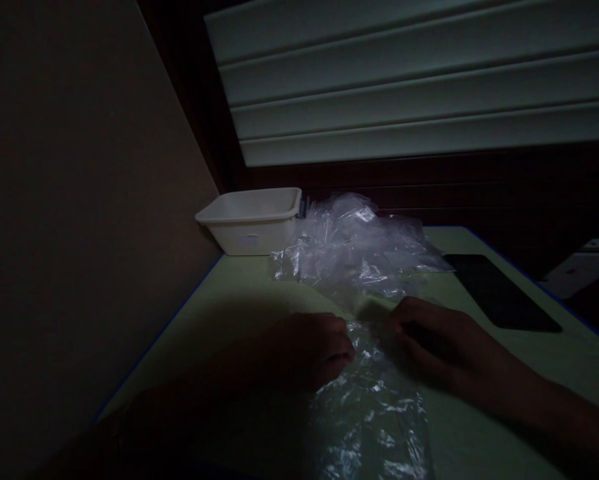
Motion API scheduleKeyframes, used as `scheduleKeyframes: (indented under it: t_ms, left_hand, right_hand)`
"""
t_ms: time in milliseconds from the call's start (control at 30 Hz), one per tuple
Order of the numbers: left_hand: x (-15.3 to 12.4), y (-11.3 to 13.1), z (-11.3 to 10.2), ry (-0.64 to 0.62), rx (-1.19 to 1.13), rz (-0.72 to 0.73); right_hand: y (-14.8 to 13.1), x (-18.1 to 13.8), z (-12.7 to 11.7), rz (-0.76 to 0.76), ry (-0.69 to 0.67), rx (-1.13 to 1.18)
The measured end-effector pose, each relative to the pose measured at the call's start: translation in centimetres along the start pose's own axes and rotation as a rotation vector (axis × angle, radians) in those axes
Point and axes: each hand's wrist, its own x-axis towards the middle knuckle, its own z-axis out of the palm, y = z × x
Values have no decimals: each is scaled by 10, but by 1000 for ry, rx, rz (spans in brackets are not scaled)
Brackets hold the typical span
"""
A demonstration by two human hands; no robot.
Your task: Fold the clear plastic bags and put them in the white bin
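A clear plastic bag [374, 413] lies flat and crinkled on the table in front of me, its near end running out of the picture. My left hand [322, 350] is closed at the bag's upper left edge, fingers curled under. On the other side, my right hand [434, 340] pinches at the upper right corner, with thumb and forefinger brought together. The dim light hides the exact fingertip contact. Just beyond both hands rises a loose heap of clear plastic bags [359, 247].
A white plastic tub [249, 227] stands at the back left, against the wall [89, 200]. Toward the right edge lies a flat black slab [502, 293]. The light green table [229, 290] has a blue rim. Behind it is a slatted shutter [404, 87].
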Motion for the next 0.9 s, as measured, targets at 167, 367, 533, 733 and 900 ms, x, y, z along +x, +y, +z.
scheduleKeyframes:
  t_ms: [167, 367, 533, 733, 900]
  left_hand:
    - [-1, 0, 0, -8, -2, -6]
    - [-1, 0, 0, 0, -15, 0]
    - [-1, 1, -1, 2, -15, -4]
    - [-1, 2, -1, -7, 4, -4]
    - [-1, 1, 0, -12, 13, -1]
  right_hand:
    - [1, -2, -1, -74, -135, -115]
    - [-3, -3, -3, -14, -142, -127]
    - [-3, -4, -1, 10, -128, -43]
    - [0, -5, -6, -40, -106, -64]
    - [-4, -4, -7, -106, -178, -102]
